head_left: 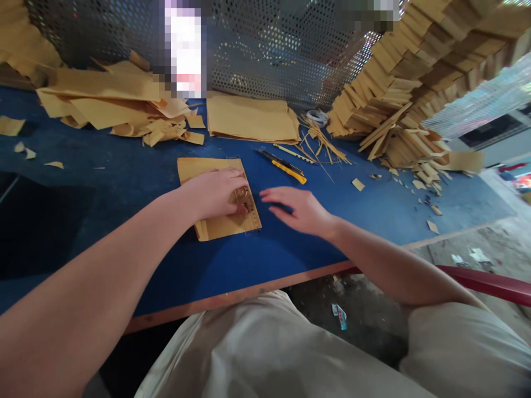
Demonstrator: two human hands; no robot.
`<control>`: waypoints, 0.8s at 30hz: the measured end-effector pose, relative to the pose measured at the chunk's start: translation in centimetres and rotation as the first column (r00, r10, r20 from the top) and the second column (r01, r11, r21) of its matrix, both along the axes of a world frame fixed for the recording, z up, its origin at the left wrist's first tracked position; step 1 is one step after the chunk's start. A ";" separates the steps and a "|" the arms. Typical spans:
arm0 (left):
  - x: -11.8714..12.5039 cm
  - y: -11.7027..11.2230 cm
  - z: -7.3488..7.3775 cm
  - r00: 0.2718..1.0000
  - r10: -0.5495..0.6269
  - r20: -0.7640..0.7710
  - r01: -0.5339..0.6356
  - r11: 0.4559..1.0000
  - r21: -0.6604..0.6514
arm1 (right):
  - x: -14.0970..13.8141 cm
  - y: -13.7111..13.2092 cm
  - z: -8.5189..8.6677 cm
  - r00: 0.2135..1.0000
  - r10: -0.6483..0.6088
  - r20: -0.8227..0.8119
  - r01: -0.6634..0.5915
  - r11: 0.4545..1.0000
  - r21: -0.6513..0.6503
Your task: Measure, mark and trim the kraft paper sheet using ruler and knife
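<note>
A folded brown paper piece, perhaps a bag or envelope, lies flat on the blue tabletop in front of me. Along its right edge runs a clear ruler with printed markings. My left hand rests over the paper and ruler, fingers spread and pressing from above, thumb apart. To the right, my right hand hovers just off the ruler's edge with fingers stretched out and nothing in them. Beyond it lie a yellow and black box cutter and a pale yellow pencil-like stick.
A flat stack of brown paper lies at the back, beside crumpled sheets. Tall piles of folded paper lean at right. Thin strips and a white tape roll lie before them. A dark object sits left.
</note>
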State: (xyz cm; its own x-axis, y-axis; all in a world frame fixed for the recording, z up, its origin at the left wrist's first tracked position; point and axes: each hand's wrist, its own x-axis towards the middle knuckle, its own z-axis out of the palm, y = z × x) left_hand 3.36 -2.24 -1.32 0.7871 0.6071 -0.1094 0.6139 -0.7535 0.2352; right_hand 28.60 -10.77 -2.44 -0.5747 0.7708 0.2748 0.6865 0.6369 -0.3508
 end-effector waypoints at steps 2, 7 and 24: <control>0.0 0.1 0.0 1.000 0.011 -0.010 -0.011 1.000 -0.001 | 1.7 2.1 0.3 0.986 -0.159 0.060 0.154 0.985 0.071; -0.2 0.1 0.3 0.997 0.047 -0.060 -0.047 0.999 -0.005 | 5.4 7.0 -0.6 0.908 -0.378 0.181 0.373 0.926 0.065; -0.1 -0.3 0.7 0.996 0.045 -0.076 -0.042 0.999 0.029 | -0.9 6.6 0.3 0.563 -0.574 -0.595 -0.133 0.648 -0.750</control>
